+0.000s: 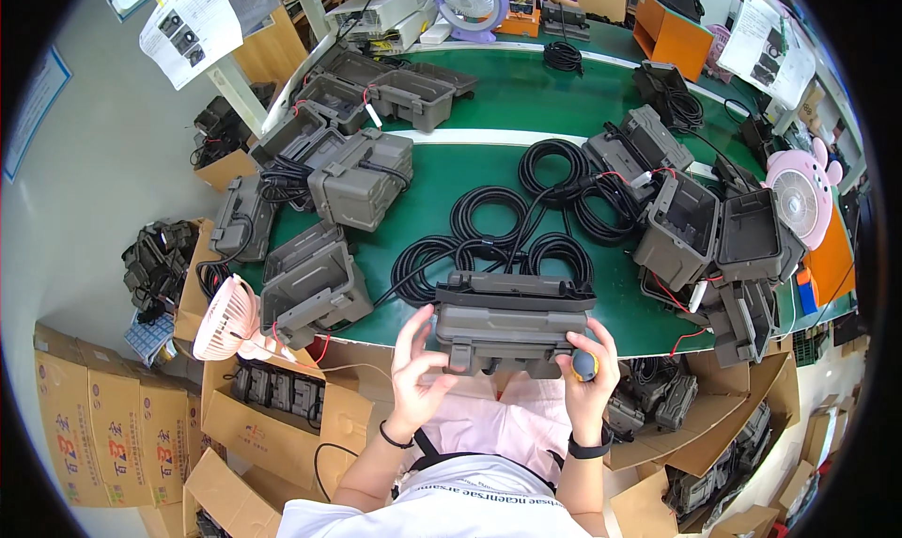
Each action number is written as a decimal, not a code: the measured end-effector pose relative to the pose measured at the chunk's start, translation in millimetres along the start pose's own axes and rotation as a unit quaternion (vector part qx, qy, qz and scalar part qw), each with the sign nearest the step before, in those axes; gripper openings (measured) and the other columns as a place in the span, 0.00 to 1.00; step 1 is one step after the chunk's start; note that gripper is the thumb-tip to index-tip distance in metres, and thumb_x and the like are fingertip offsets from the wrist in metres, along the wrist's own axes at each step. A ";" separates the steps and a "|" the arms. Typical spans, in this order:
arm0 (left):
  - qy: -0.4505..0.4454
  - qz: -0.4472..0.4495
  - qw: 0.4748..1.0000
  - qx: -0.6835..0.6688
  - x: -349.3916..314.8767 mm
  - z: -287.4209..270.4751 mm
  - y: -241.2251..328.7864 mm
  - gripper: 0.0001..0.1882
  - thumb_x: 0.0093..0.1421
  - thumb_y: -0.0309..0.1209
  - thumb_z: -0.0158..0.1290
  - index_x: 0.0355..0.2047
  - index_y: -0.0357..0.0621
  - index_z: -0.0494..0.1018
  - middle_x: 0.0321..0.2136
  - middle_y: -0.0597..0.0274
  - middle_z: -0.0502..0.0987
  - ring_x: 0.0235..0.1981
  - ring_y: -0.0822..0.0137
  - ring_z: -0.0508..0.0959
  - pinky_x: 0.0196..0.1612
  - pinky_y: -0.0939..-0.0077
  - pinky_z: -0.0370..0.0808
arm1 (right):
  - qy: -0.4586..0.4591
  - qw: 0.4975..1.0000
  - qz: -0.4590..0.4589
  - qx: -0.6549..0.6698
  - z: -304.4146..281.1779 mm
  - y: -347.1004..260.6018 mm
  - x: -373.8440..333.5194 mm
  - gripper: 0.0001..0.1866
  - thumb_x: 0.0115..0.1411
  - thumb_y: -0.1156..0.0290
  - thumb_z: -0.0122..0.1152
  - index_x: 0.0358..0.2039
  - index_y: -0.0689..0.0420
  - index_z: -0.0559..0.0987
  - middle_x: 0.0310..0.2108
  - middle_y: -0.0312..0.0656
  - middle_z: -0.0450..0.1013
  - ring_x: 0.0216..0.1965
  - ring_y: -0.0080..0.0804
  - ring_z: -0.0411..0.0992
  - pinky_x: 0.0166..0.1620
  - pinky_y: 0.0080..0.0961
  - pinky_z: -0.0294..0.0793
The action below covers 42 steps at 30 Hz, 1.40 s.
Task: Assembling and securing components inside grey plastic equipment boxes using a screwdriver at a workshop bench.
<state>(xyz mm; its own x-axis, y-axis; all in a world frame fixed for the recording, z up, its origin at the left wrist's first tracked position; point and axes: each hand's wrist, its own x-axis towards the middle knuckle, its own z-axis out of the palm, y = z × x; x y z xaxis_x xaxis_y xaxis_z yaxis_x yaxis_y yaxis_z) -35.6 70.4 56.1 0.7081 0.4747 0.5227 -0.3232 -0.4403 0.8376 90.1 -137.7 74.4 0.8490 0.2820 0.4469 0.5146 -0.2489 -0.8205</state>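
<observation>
A grey plastic box (507, 327) with a latch on its near side sits at the table's front edge, right in front of me. My left hand (418, 374) is at its left end, fingers curved around the corner and thumb by the latch. At the right end, my right hand (594, 378) has its fingers against the box. A screwdriver (584, 365) with a rounded blue and yellow handle is held in that same hand, its shaft hidden from view. Coiled black cables (493, 223) lie just behind the box.
More grey boxes stand open at left (315, 289) and right (676, 228), some with red wires. A pink fan (230, 317) is at the table's left edge; a pink rabbit-eared fan (799, 186) stands at right. Cardboard cartons (282, 425) flank me below. Another person sits across.
</observation>
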 end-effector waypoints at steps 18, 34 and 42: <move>-0.003 -0.057 0.994 0.092 61.9 20.4 14.4 0.31 0.52 0.34 0.65 0.56 0.45 0.66 0.63 0.49 0.59 0.63 0.50 0.62 0.62 0.60 0.62 | -0.040 0.999 -0.033 -0.004 -4.8 -8.7 35.7 0.30 0.45 0.79 0.73 0.52 0.56 0.76 0.56 0.49 0.71 0.53 0.42 0.73 0.53 0.29 0.72; -0.007 -0.016 0.985 0.170 89.8 25.9 8.3 0.31 0.56 0.29 0.60 0.59 0.40 0.62 0.58 0.50 0.66 0.54 0.58 0.71 0.56 0.66 0.71 | -0.041 0.996 0.034 0.076 6.6 -24.3 59.7 0.20 0.46 0.77 0.72 0.42 0.59 0.79 0.58 0.49 0.69 0.55 0.39 0.71 0.53 0.28 0.70; 0.017 -0.034 0.992 0.123 66.6 28.5 3.4 0.28 0.57 0.34 0.61 0.54 0.42 0.62 0.59 0.44 0.62 0.58 0.47 0.66 0.59 0.60 0.65 | -0.019 0.999 -0.007 0.035 5.7 -23.7 64.9 0.23 0.45 0.77 0.72 0.44 0.55 0.79 0.50 0.43 0.70 0.49 0.39 0.72 0.51 0.30 0.72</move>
<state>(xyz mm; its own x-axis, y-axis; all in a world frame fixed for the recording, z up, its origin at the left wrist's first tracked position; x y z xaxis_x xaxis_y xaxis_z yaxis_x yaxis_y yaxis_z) 28.3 78.8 89.3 0.7000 0.5334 0.4747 -0.1090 -0.5772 0.8093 132.3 -108.2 120.8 0.8356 0.3212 0.4457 0.5160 -0.1804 -0.8374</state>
